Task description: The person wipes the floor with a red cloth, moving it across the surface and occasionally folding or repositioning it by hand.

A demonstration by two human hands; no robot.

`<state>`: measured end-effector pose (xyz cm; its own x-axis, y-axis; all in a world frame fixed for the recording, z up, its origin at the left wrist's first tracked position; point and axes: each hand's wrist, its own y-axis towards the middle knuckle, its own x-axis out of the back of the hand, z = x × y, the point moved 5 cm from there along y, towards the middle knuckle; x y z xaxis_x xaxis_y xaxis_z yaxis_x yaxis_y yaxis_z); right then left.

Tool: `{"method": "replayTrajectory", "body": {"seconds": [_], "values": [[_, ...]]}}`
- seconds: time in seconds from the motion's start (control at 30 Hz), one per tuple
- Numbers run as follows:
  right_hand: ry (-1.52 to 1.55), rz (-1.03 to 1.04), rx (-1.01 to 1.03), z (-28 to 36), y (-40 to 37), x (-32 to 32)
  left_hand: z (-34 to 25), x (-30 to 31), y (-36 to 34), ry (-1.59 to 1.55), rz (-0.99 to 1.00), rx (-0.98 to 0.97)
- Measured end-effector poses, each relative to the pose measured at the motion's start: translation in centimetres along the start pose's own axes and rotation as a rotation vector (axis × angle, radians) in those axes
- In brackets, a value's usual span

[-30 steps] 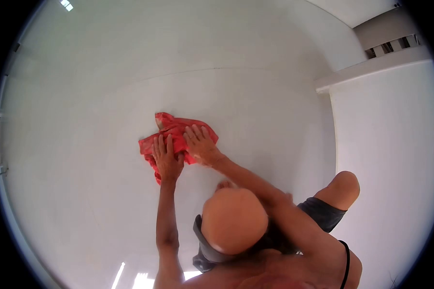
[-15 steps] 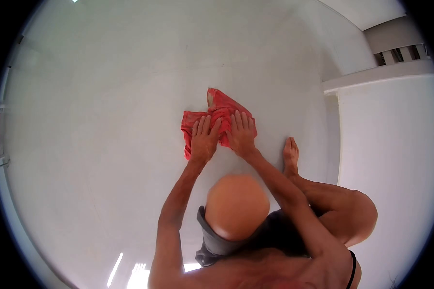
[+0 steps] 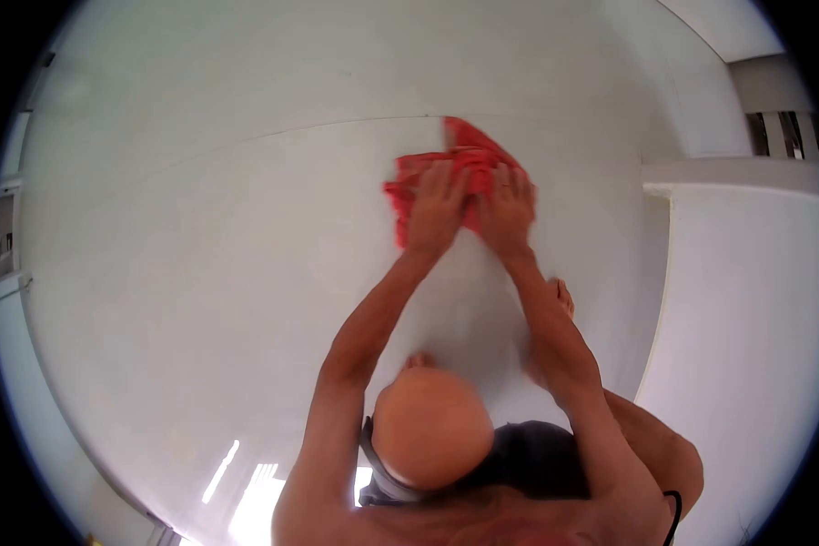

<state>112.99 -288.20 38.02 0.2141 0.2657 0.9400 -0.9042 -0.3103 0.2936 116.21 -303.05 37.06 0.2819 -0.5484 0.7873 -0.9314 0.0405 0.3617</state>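
A crumpled red cloth (image 3: 473, 162) lies on the pale floor ahead of my knees. My left hand (image 3: 438, 205) rests flat on its left part, fingers stretched out and slightly blurred. On the right part, my right hand (image 3: 508, 207) presses down with its fingers also extended. Both palms are side by side, with a strip of cloth showing between them. Some of the cloth is hidden beneath the hands.
Pale smooth floor (image 3: 227, 246) spreads around the cloth, crossed by a thin line. To the right stands a white ledge or low wall (image 3: 746, 291). My bent knee (image 3: 432, 428) and one foot (image 3: 562, 298) are close below. Bright reflections (image 3: 259, 510) show at lower left.
Both hands and the red cloth have slid forward across the floor, away from my body. My arms are stretched further, and the view has shifted a little.
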Motion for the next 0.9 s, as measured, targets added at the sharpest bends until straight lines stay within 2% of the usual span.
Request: {"method": "replayTrajectory", "body": {"seconds": [0.07,0.17,0.3,0.4,0.43,0.47,0.57,0.67,0.7,0.73,0.77,0.87,0.9], "values": [[-0.099,-0.047,-0.053,-2.0,-3.6,1.4,-2.4,-1.6,-1.0,-0.103,0.059,-0.089],[-0.097,-0.136,-0.260,-2.6,-9.2,1.9,-4.1,-1.5,-3.2,-0.158,0.100,-0.209],[-0.095,-0.214,-0.267,-0.3,-11.3,0.9,-4.3,2.0,-5.8,-0.130,0.177,-0.235],[-0.033,-0.228,-0.214,0.9,-9.6,1.3,-4.0,3.1,-5.3,-0.082,0.116,-0.190],[-0.017,-0.197,-0.213,0.3,-9.2,1.5,-4.1,2.9,-5.3,-0.059,0.098,-0.175],[-0.002,-0.170,-0.213,-6.2,-7.6,2.8,-8.4,-0.7,-2.1,-0.035,0.077,-0.165],[0.255,-0.052,-0.213,-9.4,-6.1,3.2,-10.9,-2.1,-2.4,0.079,0.046,-0.061],[0.159,-0.162,0.070,-8.8,-8.1,3.2,-12.2,-2.0,-6.0,0.162,-0.014,0.072],[0.116,-0.130,0.121,-8.1,-9.0,4.5,-12.8,-2.1,-8.1,0.179,-0.043,0.094],[0.185,-0.104,0.166,-7.7,-10.5,6.0,-13.6,-2.3,-10.7,0.220,-0.097,0.098],[0.245,-0.180,0.267,-7.1,-12.1,5.6,-13.9,-2.2,-13.5,0.255,-0.151,0.099],[0.512,-0.240,0.398,-4.8,-17.4,6.6,-16.8,-1.0,-21.7,0.355,-0.284,0.164],[0.570,-0.074,0.380,-4.6,-19.1,8.2,-19.5,-0.7,-23.8,0.324,-0.278,0.300]]}}
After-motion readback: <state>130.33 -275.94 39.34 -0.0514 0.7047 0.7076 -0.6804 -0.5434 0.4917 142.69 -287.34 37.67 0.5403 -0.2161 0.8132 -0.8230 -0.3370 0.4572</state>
